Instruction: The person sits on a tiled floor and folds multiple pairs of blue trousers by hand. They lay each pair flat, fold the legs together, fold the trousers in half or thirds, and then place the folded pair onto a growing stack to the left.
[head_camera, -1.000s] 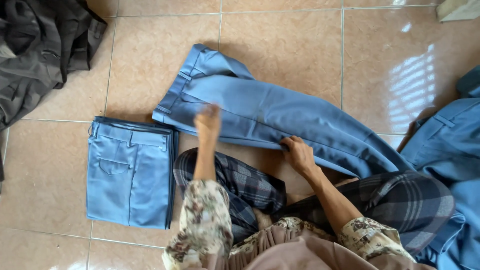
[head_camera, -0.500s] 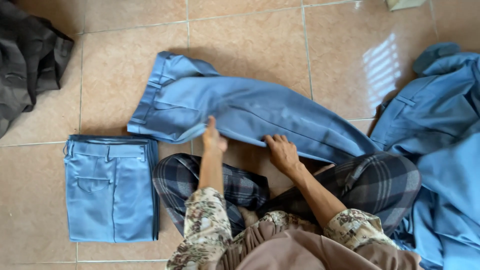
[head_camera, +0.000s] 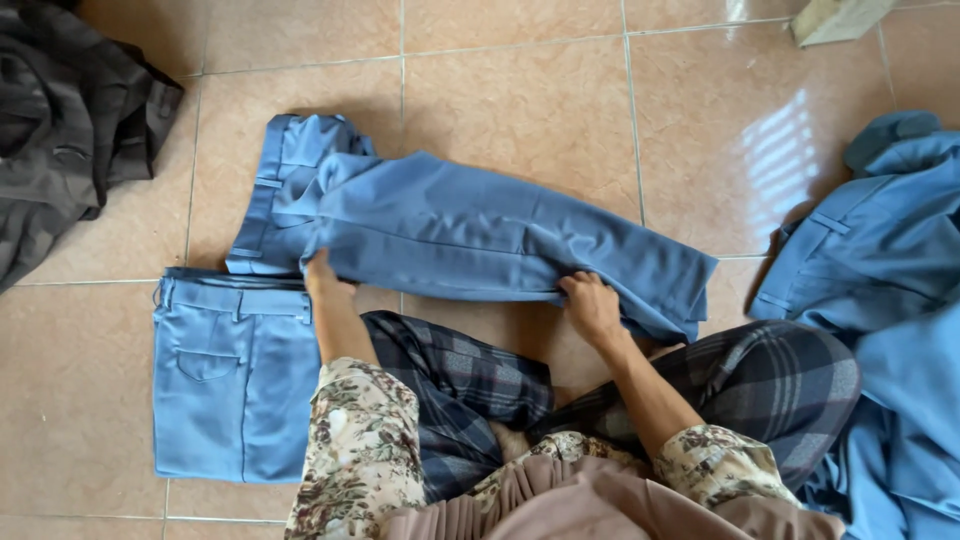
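Blue trousers (head_camera: 450, 230) lie sideways on the tiled floor (head_camera: 520, 100). The left hand (head_camera: 322, 278) has its grip closed on their near edge, fingertips hidden beneath the cloth. The right hand (head_camera: 592, 305) pinches the hem area. Folded trousers (head_camera: 230, 375) lie beside; a blue pile (head_camera: 890, 300) is cut off right.
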